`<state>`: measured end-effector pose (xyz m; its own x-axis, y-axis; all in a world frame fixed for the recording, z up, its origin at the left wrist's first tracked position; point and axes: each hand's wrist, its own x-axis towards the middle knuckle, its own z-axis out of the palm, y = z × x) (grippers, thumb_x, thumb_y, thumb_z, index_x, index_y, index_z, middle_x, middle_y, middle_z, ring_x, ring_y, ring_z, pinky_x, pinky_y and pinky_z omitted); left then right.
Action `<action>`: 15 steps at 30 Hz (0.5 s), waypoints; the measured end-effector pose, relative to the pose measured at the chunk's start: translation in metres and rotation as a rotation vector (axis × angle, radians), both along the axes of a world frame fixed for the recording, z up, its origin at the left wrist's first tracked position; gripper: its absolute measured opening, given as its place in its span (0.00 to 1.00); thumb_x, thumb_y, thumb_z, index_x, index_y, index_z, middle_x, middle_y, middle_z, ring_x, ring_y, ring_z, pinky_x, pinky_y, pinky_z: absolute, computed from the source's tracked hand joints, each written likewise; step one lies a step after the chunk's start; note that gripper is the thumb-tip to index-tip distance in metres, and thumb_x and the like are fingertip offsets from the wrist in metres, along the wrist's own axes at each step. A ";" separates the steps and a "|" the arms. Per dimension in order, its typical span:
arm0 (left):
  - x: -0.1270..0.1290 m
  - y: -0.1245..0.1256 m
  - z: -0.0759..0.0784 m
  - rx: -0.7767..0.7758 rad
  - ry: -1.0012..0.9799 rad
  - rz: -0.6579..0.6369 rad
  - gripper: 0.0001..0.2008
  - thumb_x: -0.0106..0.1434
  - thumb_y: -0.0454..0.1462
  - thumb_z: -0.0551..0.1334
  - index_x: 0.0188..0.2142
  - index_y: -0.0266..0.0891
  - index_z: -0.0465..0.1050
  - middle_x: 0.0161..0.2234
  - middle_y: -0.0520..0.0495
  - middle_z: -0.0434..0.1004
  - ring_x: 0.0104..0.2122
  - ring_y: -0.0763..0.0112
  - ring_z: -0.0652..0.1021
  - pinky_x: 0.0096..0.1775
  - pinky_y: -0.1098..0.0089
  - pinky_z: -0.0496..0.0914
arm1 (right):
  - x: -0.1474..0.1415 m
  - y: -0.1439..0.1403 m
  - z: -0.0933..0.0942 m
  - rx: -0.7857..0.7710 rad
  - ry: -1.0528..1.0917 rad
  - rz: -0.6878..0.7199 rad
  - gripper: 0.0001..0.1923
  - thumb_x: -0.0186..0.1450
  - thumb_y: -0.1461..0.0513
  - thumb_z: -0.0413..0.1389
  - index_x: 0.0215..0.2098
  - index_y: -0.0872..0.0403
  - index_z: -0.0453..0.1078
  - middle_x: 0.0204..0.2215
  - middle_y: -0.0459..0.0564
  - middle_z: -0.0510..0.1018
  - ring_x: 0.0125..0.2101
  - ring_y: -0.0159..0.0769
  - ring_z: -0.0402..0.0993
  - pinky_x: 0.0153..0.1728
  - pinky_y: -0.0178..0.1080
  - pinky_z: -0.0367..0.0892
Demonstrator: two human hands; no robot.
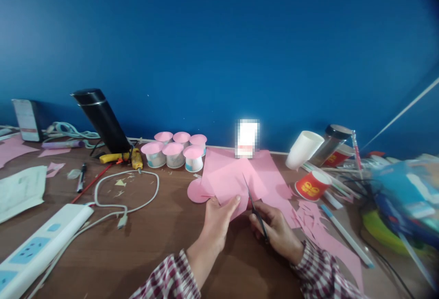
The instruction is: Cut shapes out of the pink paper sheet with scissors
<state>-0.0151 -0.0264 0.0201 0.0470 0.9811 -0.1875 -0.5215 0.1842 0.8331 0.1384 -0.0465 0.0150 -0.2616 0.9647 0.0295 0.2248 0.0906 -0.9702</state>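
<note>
Left hand (219, 219) pinching pink paper (236, 178) | right hand (274, 228) closed on scissors (255, 210), blades in paper

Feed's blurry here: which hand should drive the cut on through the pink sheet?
Right, probably. The right hand grips the scissors, blades already at the pink paper; the left hand pinches the sheet's near edge.

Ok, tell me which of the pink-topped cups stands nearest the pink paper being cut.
The front right pink-topped cup, almost touching the pink paper edge; the other five sit further left or behind.
</note>
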 end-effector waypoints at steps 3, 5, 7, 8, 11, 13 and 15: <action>0.000 0.000 0.001 -0.017 0.003 0.008 0.19 0.49 0.40 0.70 0.39 0.30 0.76 0.36 0.37 0.80 0.35 0.60 0.79 0.39 0.65 0.72 | -0.001 -0.001 0.001 -0.009 0.011 -0.007 0.16 0.63 0.50 0.55 0.27 0.54 0.63 0.17 0.41 0.65 0.17 0.26 0.61 0.17 0.30 0.59; 0.000 0.000 0.001 -0.018 0.004 0.010 0.19 0.48 0.41 0.70 0.38 0.31 0.77 0.35 0.38 0.81 0.35 0.60 0.79 0.39 0.65 0.72 | -0.001 -0.001 0.002 -0.018 0.015 -0.013 0.17 0.63 0.50 0.55 0.27 0.54 0.63 0.17 0.40 0.64 0.16 0.26 0.60 0.17 0.30 0.59; 0.000 0.000 0.001 -0.012 0.005 0.006 0.19 0.49 0.41 0.70 0.38 0.31 0.77 0.35 0.38 0.81 0.34 0.60 0.79 0.39 0.65 0.72 | -0.001 0.000 0.002 -0.021 0.019 -0.017 0.17 0.63 0.50 0.55 0.26 0.54 0.63 0.17 0.40 0.64 0.16 0.26 0.60 0.17 0.30 0.59; 0.000 0.000 0.000 -0.011 0.007 0.006 0.19 0.49 0.41 0.70 0.38 0.31 0.77 0.34 0.38 0.81 0.34 0.60 0.79 0.39 0.65 0.72 | -0.001 0.000 0.002 -0.019 0.018 -0.018 0.17 0.63 0.50 0.56 0.26 0.54 0.63 0.17 0.40 0.64 0.16 0.26 0.60 0.17 0.30 0.59; 0.000 0.000 0.000 -0.009 0.015 0.004 0.19 0.49 0.41 0.70 0.38 0.30 0.77 0.34 0.37 0.81 0.34 0.60 0.79 0.39 0.64 0.72 | -0.001 0.000 0.001 -0.016 0.009 -0.022 0.17 0.63 0.50 0.55 0.27 0.55 0.64 0.16 0.40 0.64 0.17 0.26 0.61 0.17 0.29 0.59; 0.000 0.000 0.000 -0.002 0.011 0.003 0.19 0.49 0.41 0.70 0.39 0.29 0.76 0.34 0.37 0.80 0.34 0.60 0.79 0.39 0.64 0.72 | 0.000 0.000 0.001 -0.023 0.004 -0.021 0.16 0.63 0.50 0.55 0.28 0.55 0.64 0.17 0.40 0.64 0.16 0.26 0.61 0.16 0.30 0.59; 0.000 0.000 0.000 -0.003 0.008 0.005 0.20 0.49 0.41 0.70 0.39 0.29 0.76 0.34 0.36 0.80 0.34 0.60 0.79 0.39 0.64 0.72 | 0.000 0.000 0.001 -0.028 0.004 -0.021 0.17 0.63 0.50 0.55 0.28 0.55 0.65 0.17 0.40 0.64 0.16 0.26 0.60 0.16 0.30 0.59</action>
